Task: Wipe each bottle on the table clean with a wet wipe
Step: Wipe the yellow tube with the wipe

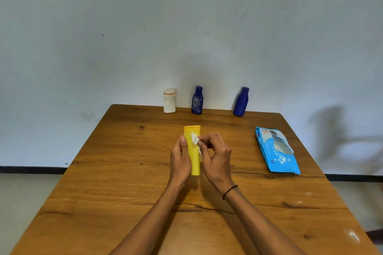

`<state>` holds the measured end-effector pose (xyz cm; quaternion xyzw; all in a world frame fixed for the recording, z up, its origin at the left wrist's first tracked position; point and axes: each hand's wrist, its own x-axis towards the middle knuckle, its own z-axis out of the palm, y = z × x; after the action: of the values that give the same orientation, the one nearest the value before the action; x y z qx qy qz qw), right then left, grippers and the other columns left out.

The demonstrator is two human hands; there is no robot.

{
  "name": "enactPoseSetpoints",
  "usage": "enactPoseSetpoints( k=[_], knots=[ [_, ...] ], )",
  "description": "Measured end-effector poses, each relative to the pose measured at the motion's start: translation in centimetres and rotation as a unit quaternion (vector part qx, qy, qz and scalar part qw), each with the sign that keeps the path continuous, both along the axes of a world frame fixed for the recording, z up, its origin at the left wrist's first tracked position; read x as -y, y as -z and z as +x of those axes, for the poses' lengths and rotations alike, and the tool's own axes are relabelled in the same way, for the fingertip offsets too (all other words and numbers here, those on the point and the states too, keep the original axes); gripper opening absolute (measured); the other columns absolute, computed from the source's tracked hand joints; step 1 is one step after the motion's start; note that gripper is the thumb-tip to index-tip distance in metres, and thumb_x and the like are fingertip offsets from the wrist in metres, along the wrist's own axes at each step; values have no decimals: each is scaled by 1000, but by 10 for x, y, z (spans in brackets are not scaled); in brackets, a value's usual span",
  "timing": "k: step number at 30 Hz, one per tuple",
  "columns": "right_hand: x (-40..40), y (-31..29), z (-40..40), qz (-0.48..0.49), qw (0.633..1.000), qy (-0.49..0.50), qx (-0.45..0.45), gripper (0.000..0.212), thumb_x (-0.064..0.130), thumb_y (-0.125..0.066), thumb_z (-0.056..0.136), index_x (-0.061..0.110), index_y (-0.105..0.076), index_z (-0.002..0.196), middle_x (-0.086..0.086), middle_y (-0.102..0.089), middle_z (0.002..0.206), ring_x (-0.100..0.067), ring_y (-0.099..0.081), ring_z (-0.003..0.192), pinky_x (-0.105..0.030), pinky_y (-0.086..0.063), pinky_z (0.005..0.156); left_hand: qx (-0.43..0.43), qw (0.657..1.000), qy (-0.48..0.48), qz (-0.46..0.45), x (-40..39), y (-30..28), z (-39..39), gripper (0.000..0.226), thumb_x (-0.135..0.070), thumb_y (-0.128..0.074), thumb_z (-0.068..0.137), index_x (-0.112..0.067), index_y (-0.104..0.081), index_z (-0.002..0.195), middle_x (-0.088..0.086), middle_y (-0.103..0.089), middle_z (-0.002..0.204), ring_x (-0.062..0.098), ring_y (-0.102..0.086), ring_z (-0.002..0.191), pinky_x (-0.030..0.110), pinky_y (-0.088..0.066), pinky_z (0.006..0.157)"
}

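The left hand (179, 158) grips a yellow bottle (193, 151), its fingers wrapped behind the smooth plastic body and the thumb lying straight along the left side. The bottle is a flattened tube shape, held near the middle of the wooden worktop (124, 182), its broad cap end pointing toward the far edge. The right hand (216, 157) pinches a small crumpled white wet wipe (194, 138) between curled fingers and thumb, pressing it against the upper front of the yellow bottle. A thin black band (229, 191) circles the right wrist.

Along the far edge stand three bottles: a squat white bottle (169, 100) with an orange ring, a dark blue bottle (197, 100) streaked with whitish smears, and a plain blue bottle (241, 102). A glossy, crinkled blue wipes pack (276, 151) lies flat near the right edge. The worktop is grainy brown wood with dark cracks.
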<state>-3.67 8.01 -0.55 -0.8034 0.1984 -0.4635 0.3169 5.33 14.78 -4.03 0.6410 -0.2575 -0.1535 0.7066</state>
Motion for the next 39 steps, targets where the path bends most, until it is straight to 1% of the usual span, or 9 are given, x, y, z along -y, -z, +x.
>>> enactPoseSetpoints(
  k=[4, 9, 12, 16, 20, 23, 29, 33, 39],
  knots=[
    [5, -10, 12, 59, 997, 27, 40, 6, 8, -68, 98, 14, -69, 99, 3, -63, 95, -7, -61, 87, -14, -49, 70, 18, 998, 56, -27, -3, -2, -2, 46, -53, -40, 109, -24, -63, 137, -7, -72, 97, 14, -66, 83, 33, -54, 73],
    [8, -5, 19, 183, 979, 25, 83, 3, 11, -70, 97, 14, -70, 97, 5, -69, 89, -8, -64, 82, -21, -52, 70, 7, 987, 159, -7, -4, -5, 1, 70, -54, -63, 93, -31, -43, 156, -4, -68, 134, 19, -65, 123, 39, -55, 102],
    [11, -1, 19, 240, 967, 9, 85, 4, 7, -72, 95, 11, -71, 94, 0, -70, 89, -12, -65, 82, -28, -57, 72, -22, 975, 213, 55, -4, -4, 5, 76, -46, -58, 92, -41, -28, 162, 2, -65, 133, 16, -67, 106, 34, -57, 80],
    [14, -1, 18, 232, 971, 21, 59, 5, 8, -72, 95, 12, -71, 92, 2, -69, 86, -8, -65, 81, -23, -55, 71, -51, 966, 238, 81, -4, -5, 3, 71, -45, -49, 95, -45, -23, 161, 7, -65, 127, 20, -65, 90, 34, -57, 67],
    [18, -3, 18, 190, 981, 30, 30, 8, 9, -70, 96, 14, -68, 90, 5, -67, 85, -6, -63, 79, -17, -52, 67, -29, 970, 230, 73, -5, -3, 3, 59, -55, -44, 101, -34, -43, 156, -1, -67, 137, 20, -66, 122, 42, -61, 90],
    [21, -4, 18, 181, 982, 42, 19, 11, 8, -70, 97, 15, -66, 89, 5, -67, 82, -3, -61, 75, -17, -51, 63, -27, 976, 207, 59, -8, -5, 2, 48, -54, -40, 109, -30, -52, 148, -1, -72, 129, 17, -69, 119, 42, -58, 99],
    [20, 0, 16, 163, 986, 22, -1, 11, 5, -69, 97, 13, -66, 89, 5, -67, 81, -2, -61, 74, -15, -48, 61, -66, 988, 139, 20, -2, -7, 3, 51, -48, -38, 107, -13, -58, 138, 7, -75, 114, 19, -73, 101, 30, -59, 81],
    [16, 14, 5, 144, 986, -75, -25, 11, 5, -66, 98, 14, -66, 91, 2, -65, 85, -17, -61, 80, -33, -51, 67, -110, 990, 85, -14, 2, -8, 17, 63, -57, -43, 101, -6, -59, 136, 18, -72, 110, 22, -70, 92, 31, -59, 77],
    [12, 24, -14, 120, 983, -135, -39, 13, 1, -66, 98, 13, -66, 93, 1, -63, 88, -18, -59, 82, -36, -50, 71, -166, 986, 24, -21, 2, -1, 28, 48, -48, -41, 111, -7, -60, 127, 9, -65, 93, 13, -64, 76, 27, -54, 64]
  ],
)
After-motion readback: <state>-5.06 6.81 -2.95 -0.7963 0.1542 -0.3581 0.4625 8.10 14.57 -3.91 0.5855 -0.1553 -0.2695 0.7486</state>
